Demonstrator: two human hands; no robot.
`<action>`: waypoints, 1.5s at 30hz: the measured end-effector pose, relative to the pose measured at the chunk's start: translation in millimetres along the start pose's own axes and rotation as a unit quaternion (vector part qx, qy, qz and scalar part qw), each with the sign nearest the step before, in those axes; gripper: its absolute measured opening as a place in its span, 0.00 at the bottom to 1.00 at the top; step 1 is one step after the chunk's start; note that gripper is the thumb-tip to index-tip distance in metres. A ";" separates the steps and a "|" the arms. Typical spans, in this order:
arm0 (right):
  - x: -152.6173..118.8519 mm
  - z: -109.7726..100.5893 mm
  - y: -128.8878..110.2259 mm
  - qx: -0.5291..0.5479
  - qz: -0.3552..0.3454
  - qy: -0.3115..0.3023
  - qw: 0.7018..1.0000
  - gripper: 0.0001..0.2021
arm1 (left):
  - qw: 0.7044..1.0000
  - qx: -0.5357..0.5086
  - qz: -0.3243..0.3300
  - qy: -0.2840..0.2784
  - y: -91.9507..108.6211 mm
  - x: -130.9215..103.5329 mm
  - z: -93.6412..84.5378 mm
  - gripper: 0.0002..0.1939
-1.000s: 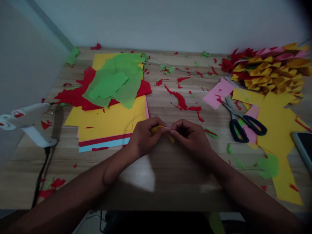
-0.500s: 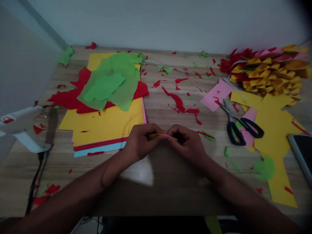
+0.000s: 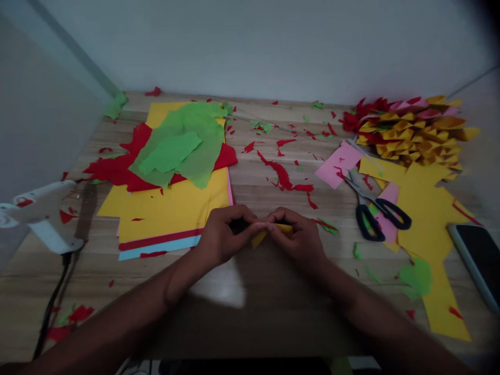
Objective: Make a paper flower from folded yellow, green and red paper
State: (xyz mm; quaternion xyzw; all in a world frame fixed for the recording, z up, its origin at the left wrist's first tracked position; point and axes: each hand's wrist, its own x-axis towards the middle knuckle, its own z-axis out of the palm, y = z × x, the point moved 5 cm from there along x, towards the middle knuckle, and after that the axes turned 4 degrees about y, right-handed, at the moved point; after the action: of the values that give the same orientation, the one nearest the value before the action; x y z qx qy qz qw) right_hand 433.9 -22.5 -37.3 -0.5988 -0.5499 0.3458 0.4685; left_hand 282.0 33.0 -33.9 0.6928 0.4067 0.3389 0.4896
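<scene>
Near the middle of the table, my left hand [image 3: 230, 233] and my right hand [image 3: 297, 237] meet fingertip to fingertip. Between them they pinch a small piece of yellow paper [image 3: 259, 239]. One corner of it points down below the fingertips and another part shows by my right fingers; the rest is hidden. Just left of my left hand lies a stack of coloured sheets [image 3: 164, 219], yellow on top, with torn green crepe paper [image 3: 183, 148] and red crepe paper [image 3: 113, 169] over it. Right of my right hand are scissors [image 3: 377, 208] with dark handles, blades slightly apart.
A white glue gun [image 3: 50, 219] with a black cord stands at the left. Folded yellow, pink and red paper pieces [image 3: 414, 133] are heaped at the back right. Yellow offcuts [image 3: 424, 213], a pink piece [image 3: 339, 164] and a phone [image 3: 478, 263] lie at the right. Red scraps [image 3: 281, 174] litter the table.
The yellow paper has turned between my fingers, so a corner now hangs below them. Both hands stay together. The view has tilted slightly, shifting the table lower.
</scene>
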 end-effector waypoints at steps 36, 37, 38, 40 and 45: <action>8.0 -3.1 5.7 0.051 0.061 -0.002 0.997 0.06 | 0.999 0.020 0.012 0.043 0.1 1.0 -5.3 0.12; 8.4 -4.1 6.3 0.056 0.065 0.002 0.996 0.06 | 0.999 0.013 0.004 0.050 -0.9 0.4 -6.1 0.11; 8.7 -5.0 7.0 0.057 0.069 0.004 0.996 0.07 | 0.998 0.006 -0.002 0.057 -1.7 -0.2 -6.8 0.11; 9.3 -6.6 8.7 0.056 0.076 0.007 0.995 0.08 | 0.997 -0.009 -0.011 0.072 -2.6 -1.2 -8.4 0.11; 10.9 -11.0 13.5 0.099 0.092 0.025 0.991 0.08 | 0.990 -0.062 -0.024 0.122 -4.3 -1.4 -14.3 0.11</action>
State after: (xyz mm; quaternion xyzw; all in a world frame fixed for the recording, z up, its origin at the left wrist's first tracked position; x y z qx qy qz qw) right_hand 450.3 -13.2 -45.4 -0.6057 -0.4438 0.4253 0.5053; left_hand 267.9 38.3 -34.0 0.6048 0.4583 0.4331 0.4865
